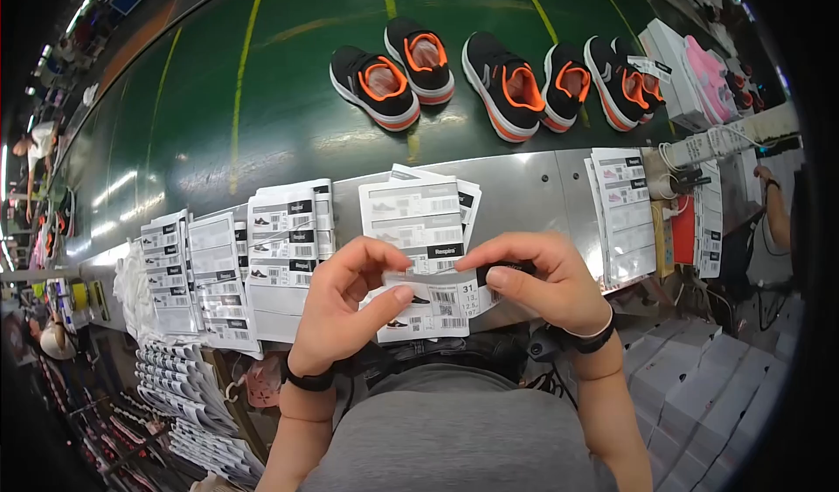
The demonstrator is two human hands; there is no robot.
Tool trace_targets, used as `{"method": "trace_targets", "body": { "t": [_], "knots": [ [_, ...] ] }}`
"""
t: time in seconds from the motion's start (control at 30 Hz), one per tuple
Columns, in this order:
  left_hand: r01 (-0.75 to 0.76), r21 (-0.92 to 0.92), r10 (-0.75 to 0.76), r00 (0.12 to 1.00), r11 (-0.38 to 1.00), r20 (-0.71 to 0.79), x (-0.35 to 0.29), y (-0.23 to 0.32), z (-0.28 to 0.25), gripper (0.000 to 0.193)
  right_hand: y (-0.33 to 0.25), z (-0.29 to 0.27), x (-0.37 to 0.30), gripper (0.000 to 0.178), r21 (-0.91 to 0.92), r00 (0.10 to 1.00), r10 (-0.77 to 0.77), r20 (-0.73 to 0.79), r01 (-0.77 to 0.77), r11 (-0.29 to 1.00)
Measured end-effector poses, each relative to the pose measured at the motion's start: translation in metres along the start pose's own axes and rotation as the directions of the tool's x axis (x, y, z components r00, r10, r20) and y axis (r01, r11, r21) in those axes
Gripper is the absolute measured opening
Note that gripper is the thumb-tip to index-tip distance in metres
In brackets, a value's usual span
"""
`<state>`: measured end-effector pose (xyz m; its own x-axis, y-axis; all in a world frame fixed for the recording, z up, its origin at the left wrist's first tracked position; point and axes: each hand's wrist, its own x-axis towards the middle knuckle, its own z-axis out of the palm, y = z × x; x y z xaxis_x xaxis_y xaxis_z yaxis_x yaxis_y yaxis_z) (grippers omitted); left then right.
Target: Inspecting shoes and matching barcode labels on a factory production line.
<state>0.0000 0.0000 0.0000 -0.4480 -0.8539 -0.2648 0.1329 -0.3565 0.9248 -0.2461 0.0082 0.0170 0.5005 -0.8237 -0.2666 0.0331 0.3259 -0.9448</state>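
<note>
Hours read from the label strip [450,298]; left to right. At 8 o'clock, low, folded label bundles [175,378] in piles. At 9, three stacks of printed label sheets [218,278], side by side on the metal table [516,204]. The left hand [350,304] sits close in at 9, thumb and fingertips pinched on the strip's near end. At 12, farther off, one pair of black shoes [380,86], orange-lined, on the green surface [288,134]. Nearer, also toward 12, a fanned sheet pile [406,230] lies beyond and partly under the strip. Strip itself held raised between both hands, in front of the wearer's grey shirt [454,431]. The right hand [551,287], close in at 3, thumb and forefinger clamped on the other end. Two more such pairs toward 1. Toward 2, another sheet stack [629,230]; farther out, a white box [669,68], then pink shoes [710,81]. At 4, pale boxes [717,387], low down.
</note>
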Motion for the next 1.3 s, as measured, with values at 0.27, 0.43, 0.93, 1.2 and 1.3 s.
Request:
{"method": "trace_targets", "body": {
  "t": [0.27, 0.43, 0.93, 1.2, 1.3],
  "knots": [
    [-0.116, 0.023, 0.118, 0.991, 0.993, -0.065, 0.014, 0.007, 0.015, 0.013, 0.000, 0.002, -0.015, 0.021, 0.207, 0.919, -0.008, -0.394, 0.098, 0.973],
    [-0.075, 0.055, 0.085, 0.977, 0.996, -0.198, 0.017, 0.008, 0.010, 0.016, 0.022, -0.027, -0.002, 0.011, 0.066, 0.961, 0.073, -0.268, -0.058, 0.996],
    [-0.219, 0.876, 0.302, 0.949, 0.429, 0.089, 0.056, 0.025, 0.003, 0.044, 0.060, -0.275, 0.070, 0.061, -0.685, 0.054, -0.780, -0.623, -0.519, 0.511],
    [-0.288, 0.940, 0.559, 0.817, 0.185, 0.141, 0.135, 0.005, -0.014, 0.052, 0.075, -0.175, 0.078, 0.035, -0.792, 0.673, -0.418, -0.610, -0.509, 0.337],
    [-0.272, 0.949, 0.673, 0.733, 0.162, 0.096, 0.176, -0.001, -0.023, 0.049, 0.074, -0.198, 0.055, 0.029, -0.706, 0.623, -0.473, -0.623, -0.187, 0.683]
  ]
}}
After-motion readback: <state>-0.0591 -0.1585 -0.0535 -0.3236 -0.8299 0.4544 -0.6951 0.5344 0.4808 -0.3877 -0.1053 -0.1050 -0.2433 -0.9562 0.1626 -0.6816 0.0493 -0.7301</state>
